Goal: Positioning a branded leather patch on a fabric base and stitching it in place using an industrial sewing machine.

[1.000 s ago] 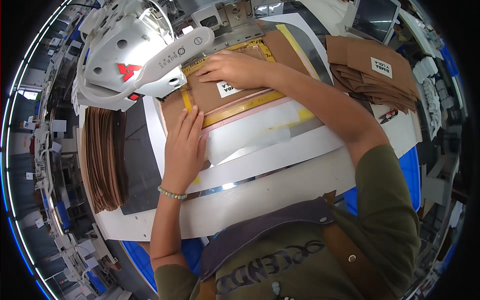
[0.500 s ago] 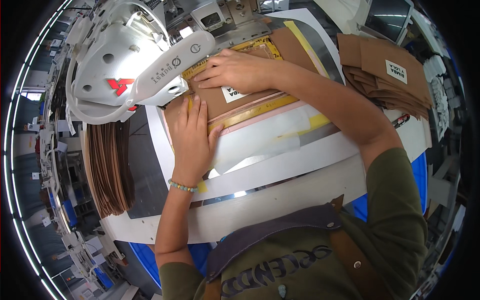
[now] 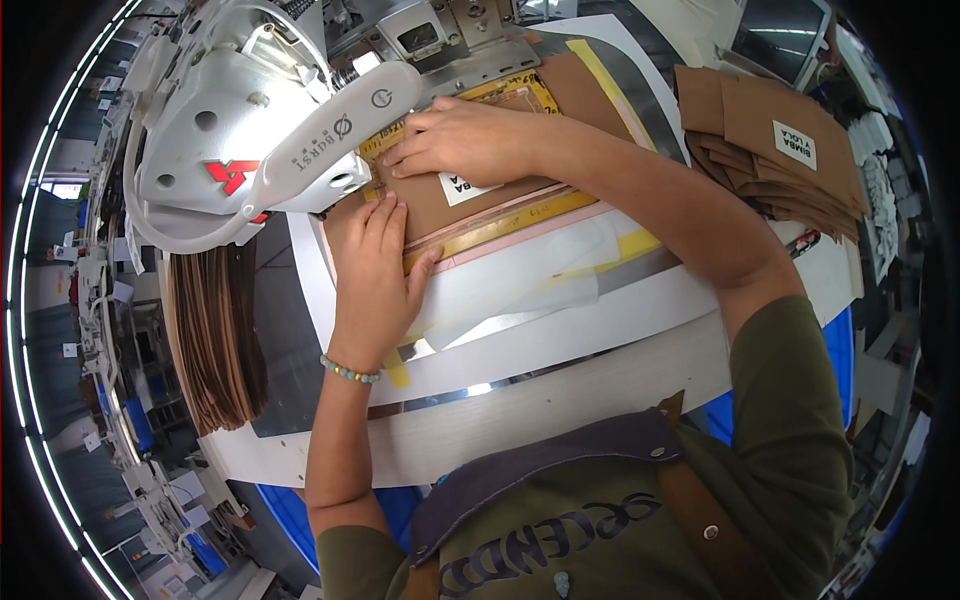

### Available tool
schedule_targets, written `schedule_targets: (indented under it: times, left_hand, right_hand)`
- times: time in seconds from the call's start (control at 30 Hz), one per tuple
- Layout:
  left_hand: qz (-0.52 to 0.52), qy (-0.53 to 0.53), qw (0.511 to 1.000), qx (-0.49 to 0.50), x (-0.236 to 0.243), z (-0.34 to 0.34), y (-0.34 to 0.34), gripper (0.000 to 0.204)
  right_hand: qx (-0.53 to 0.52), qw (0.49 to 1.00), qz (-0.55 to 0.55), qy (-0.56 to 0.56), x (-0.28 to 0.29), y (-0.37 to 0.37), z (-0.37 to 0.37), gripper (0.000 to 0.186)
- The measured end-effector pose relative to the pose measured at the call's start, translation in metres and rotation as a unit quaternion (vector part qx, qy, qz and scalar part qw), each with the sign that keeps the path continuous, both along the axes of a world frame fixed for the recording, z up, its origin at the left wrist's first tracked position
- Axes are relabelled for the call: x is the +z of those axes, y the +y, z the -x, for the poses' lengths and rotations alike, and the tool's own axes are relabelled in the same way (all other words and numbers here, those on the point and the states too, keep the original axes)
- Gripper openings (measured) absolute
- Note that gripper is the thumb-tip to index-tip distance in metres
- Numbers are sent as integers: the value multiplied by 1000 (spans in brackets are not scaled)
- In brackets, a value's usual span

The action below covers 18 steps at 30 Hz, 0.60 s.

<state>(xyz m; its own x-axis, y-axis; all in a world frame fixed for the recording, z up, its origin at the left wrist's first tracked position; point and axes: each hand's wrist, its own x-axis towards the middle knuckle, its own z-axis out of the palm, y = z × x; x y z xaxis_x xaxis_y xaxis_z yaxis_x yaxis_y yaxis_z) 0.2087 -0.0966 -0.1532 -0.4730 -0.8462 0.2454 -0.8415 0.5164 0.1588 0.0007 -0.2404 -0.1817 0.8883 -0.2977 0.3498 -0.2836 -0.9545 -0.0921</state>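
Two bare hands down, worked at a brown panel [image 3: 420, 205] bordered by a yellow frame [image 3: 500, 232], just beside a white machine head [image 3: 190, 180]. Laid the right hand [image 3: 460, 140] over the far part of the panel, back upward, fingers lightly bent, partly covering a white label [image 3: 465, 190] with black print. Gripped nothing visible with it, but could not see beneath the palm. Set the left hand [image 3: 375, 268] nearer and further left, fingers extended and close together, tips at the left side of the frame, thumb spread out toward the near bar. Clasped nothing visible with it either. Wore a beaded bracelet [image 3: 350, 371] on that wrist. Had a metal bracket [image 3: 490, 68] beyond the frame and a pale paddle-shaped arm [image 3: 330, 130] slanting across the machine head. Saw a translucent sheet [image 3: 520, 280] on the near side of the frame, over white paper [image 3: 560, 328]. Had a stack of brown pieces [image 3: 215, 340] well to the left on the pale table [image 3: 520, 400], and a looser brown pile [image 3: 745, 125] to the right, near a screen [image 3: 780, 40].
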Motion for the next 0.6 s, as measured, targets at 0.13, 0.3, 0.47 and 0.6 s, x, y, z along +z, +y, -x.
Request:
schedule_targets:
  times: [0.13,0.3,0.47,0.6]
  left_hand:
    - [8,6,1000,0,1,-1,0,58]
    - [-2,4,1000,3,6,2,4,55]
    - [2,11,1000,10,7,4,9,51]
    - [7,3,1000,12,7,7,14,50]
  right_hand:
    - [-2,1000,-11,14,4,0,-1,47]
    - [-1,999,-28,28,8,5,-1,48]
    - [2,999,-32,38,12,9,-1,47]
    - [4,999,-31,33,10,14,0,46]
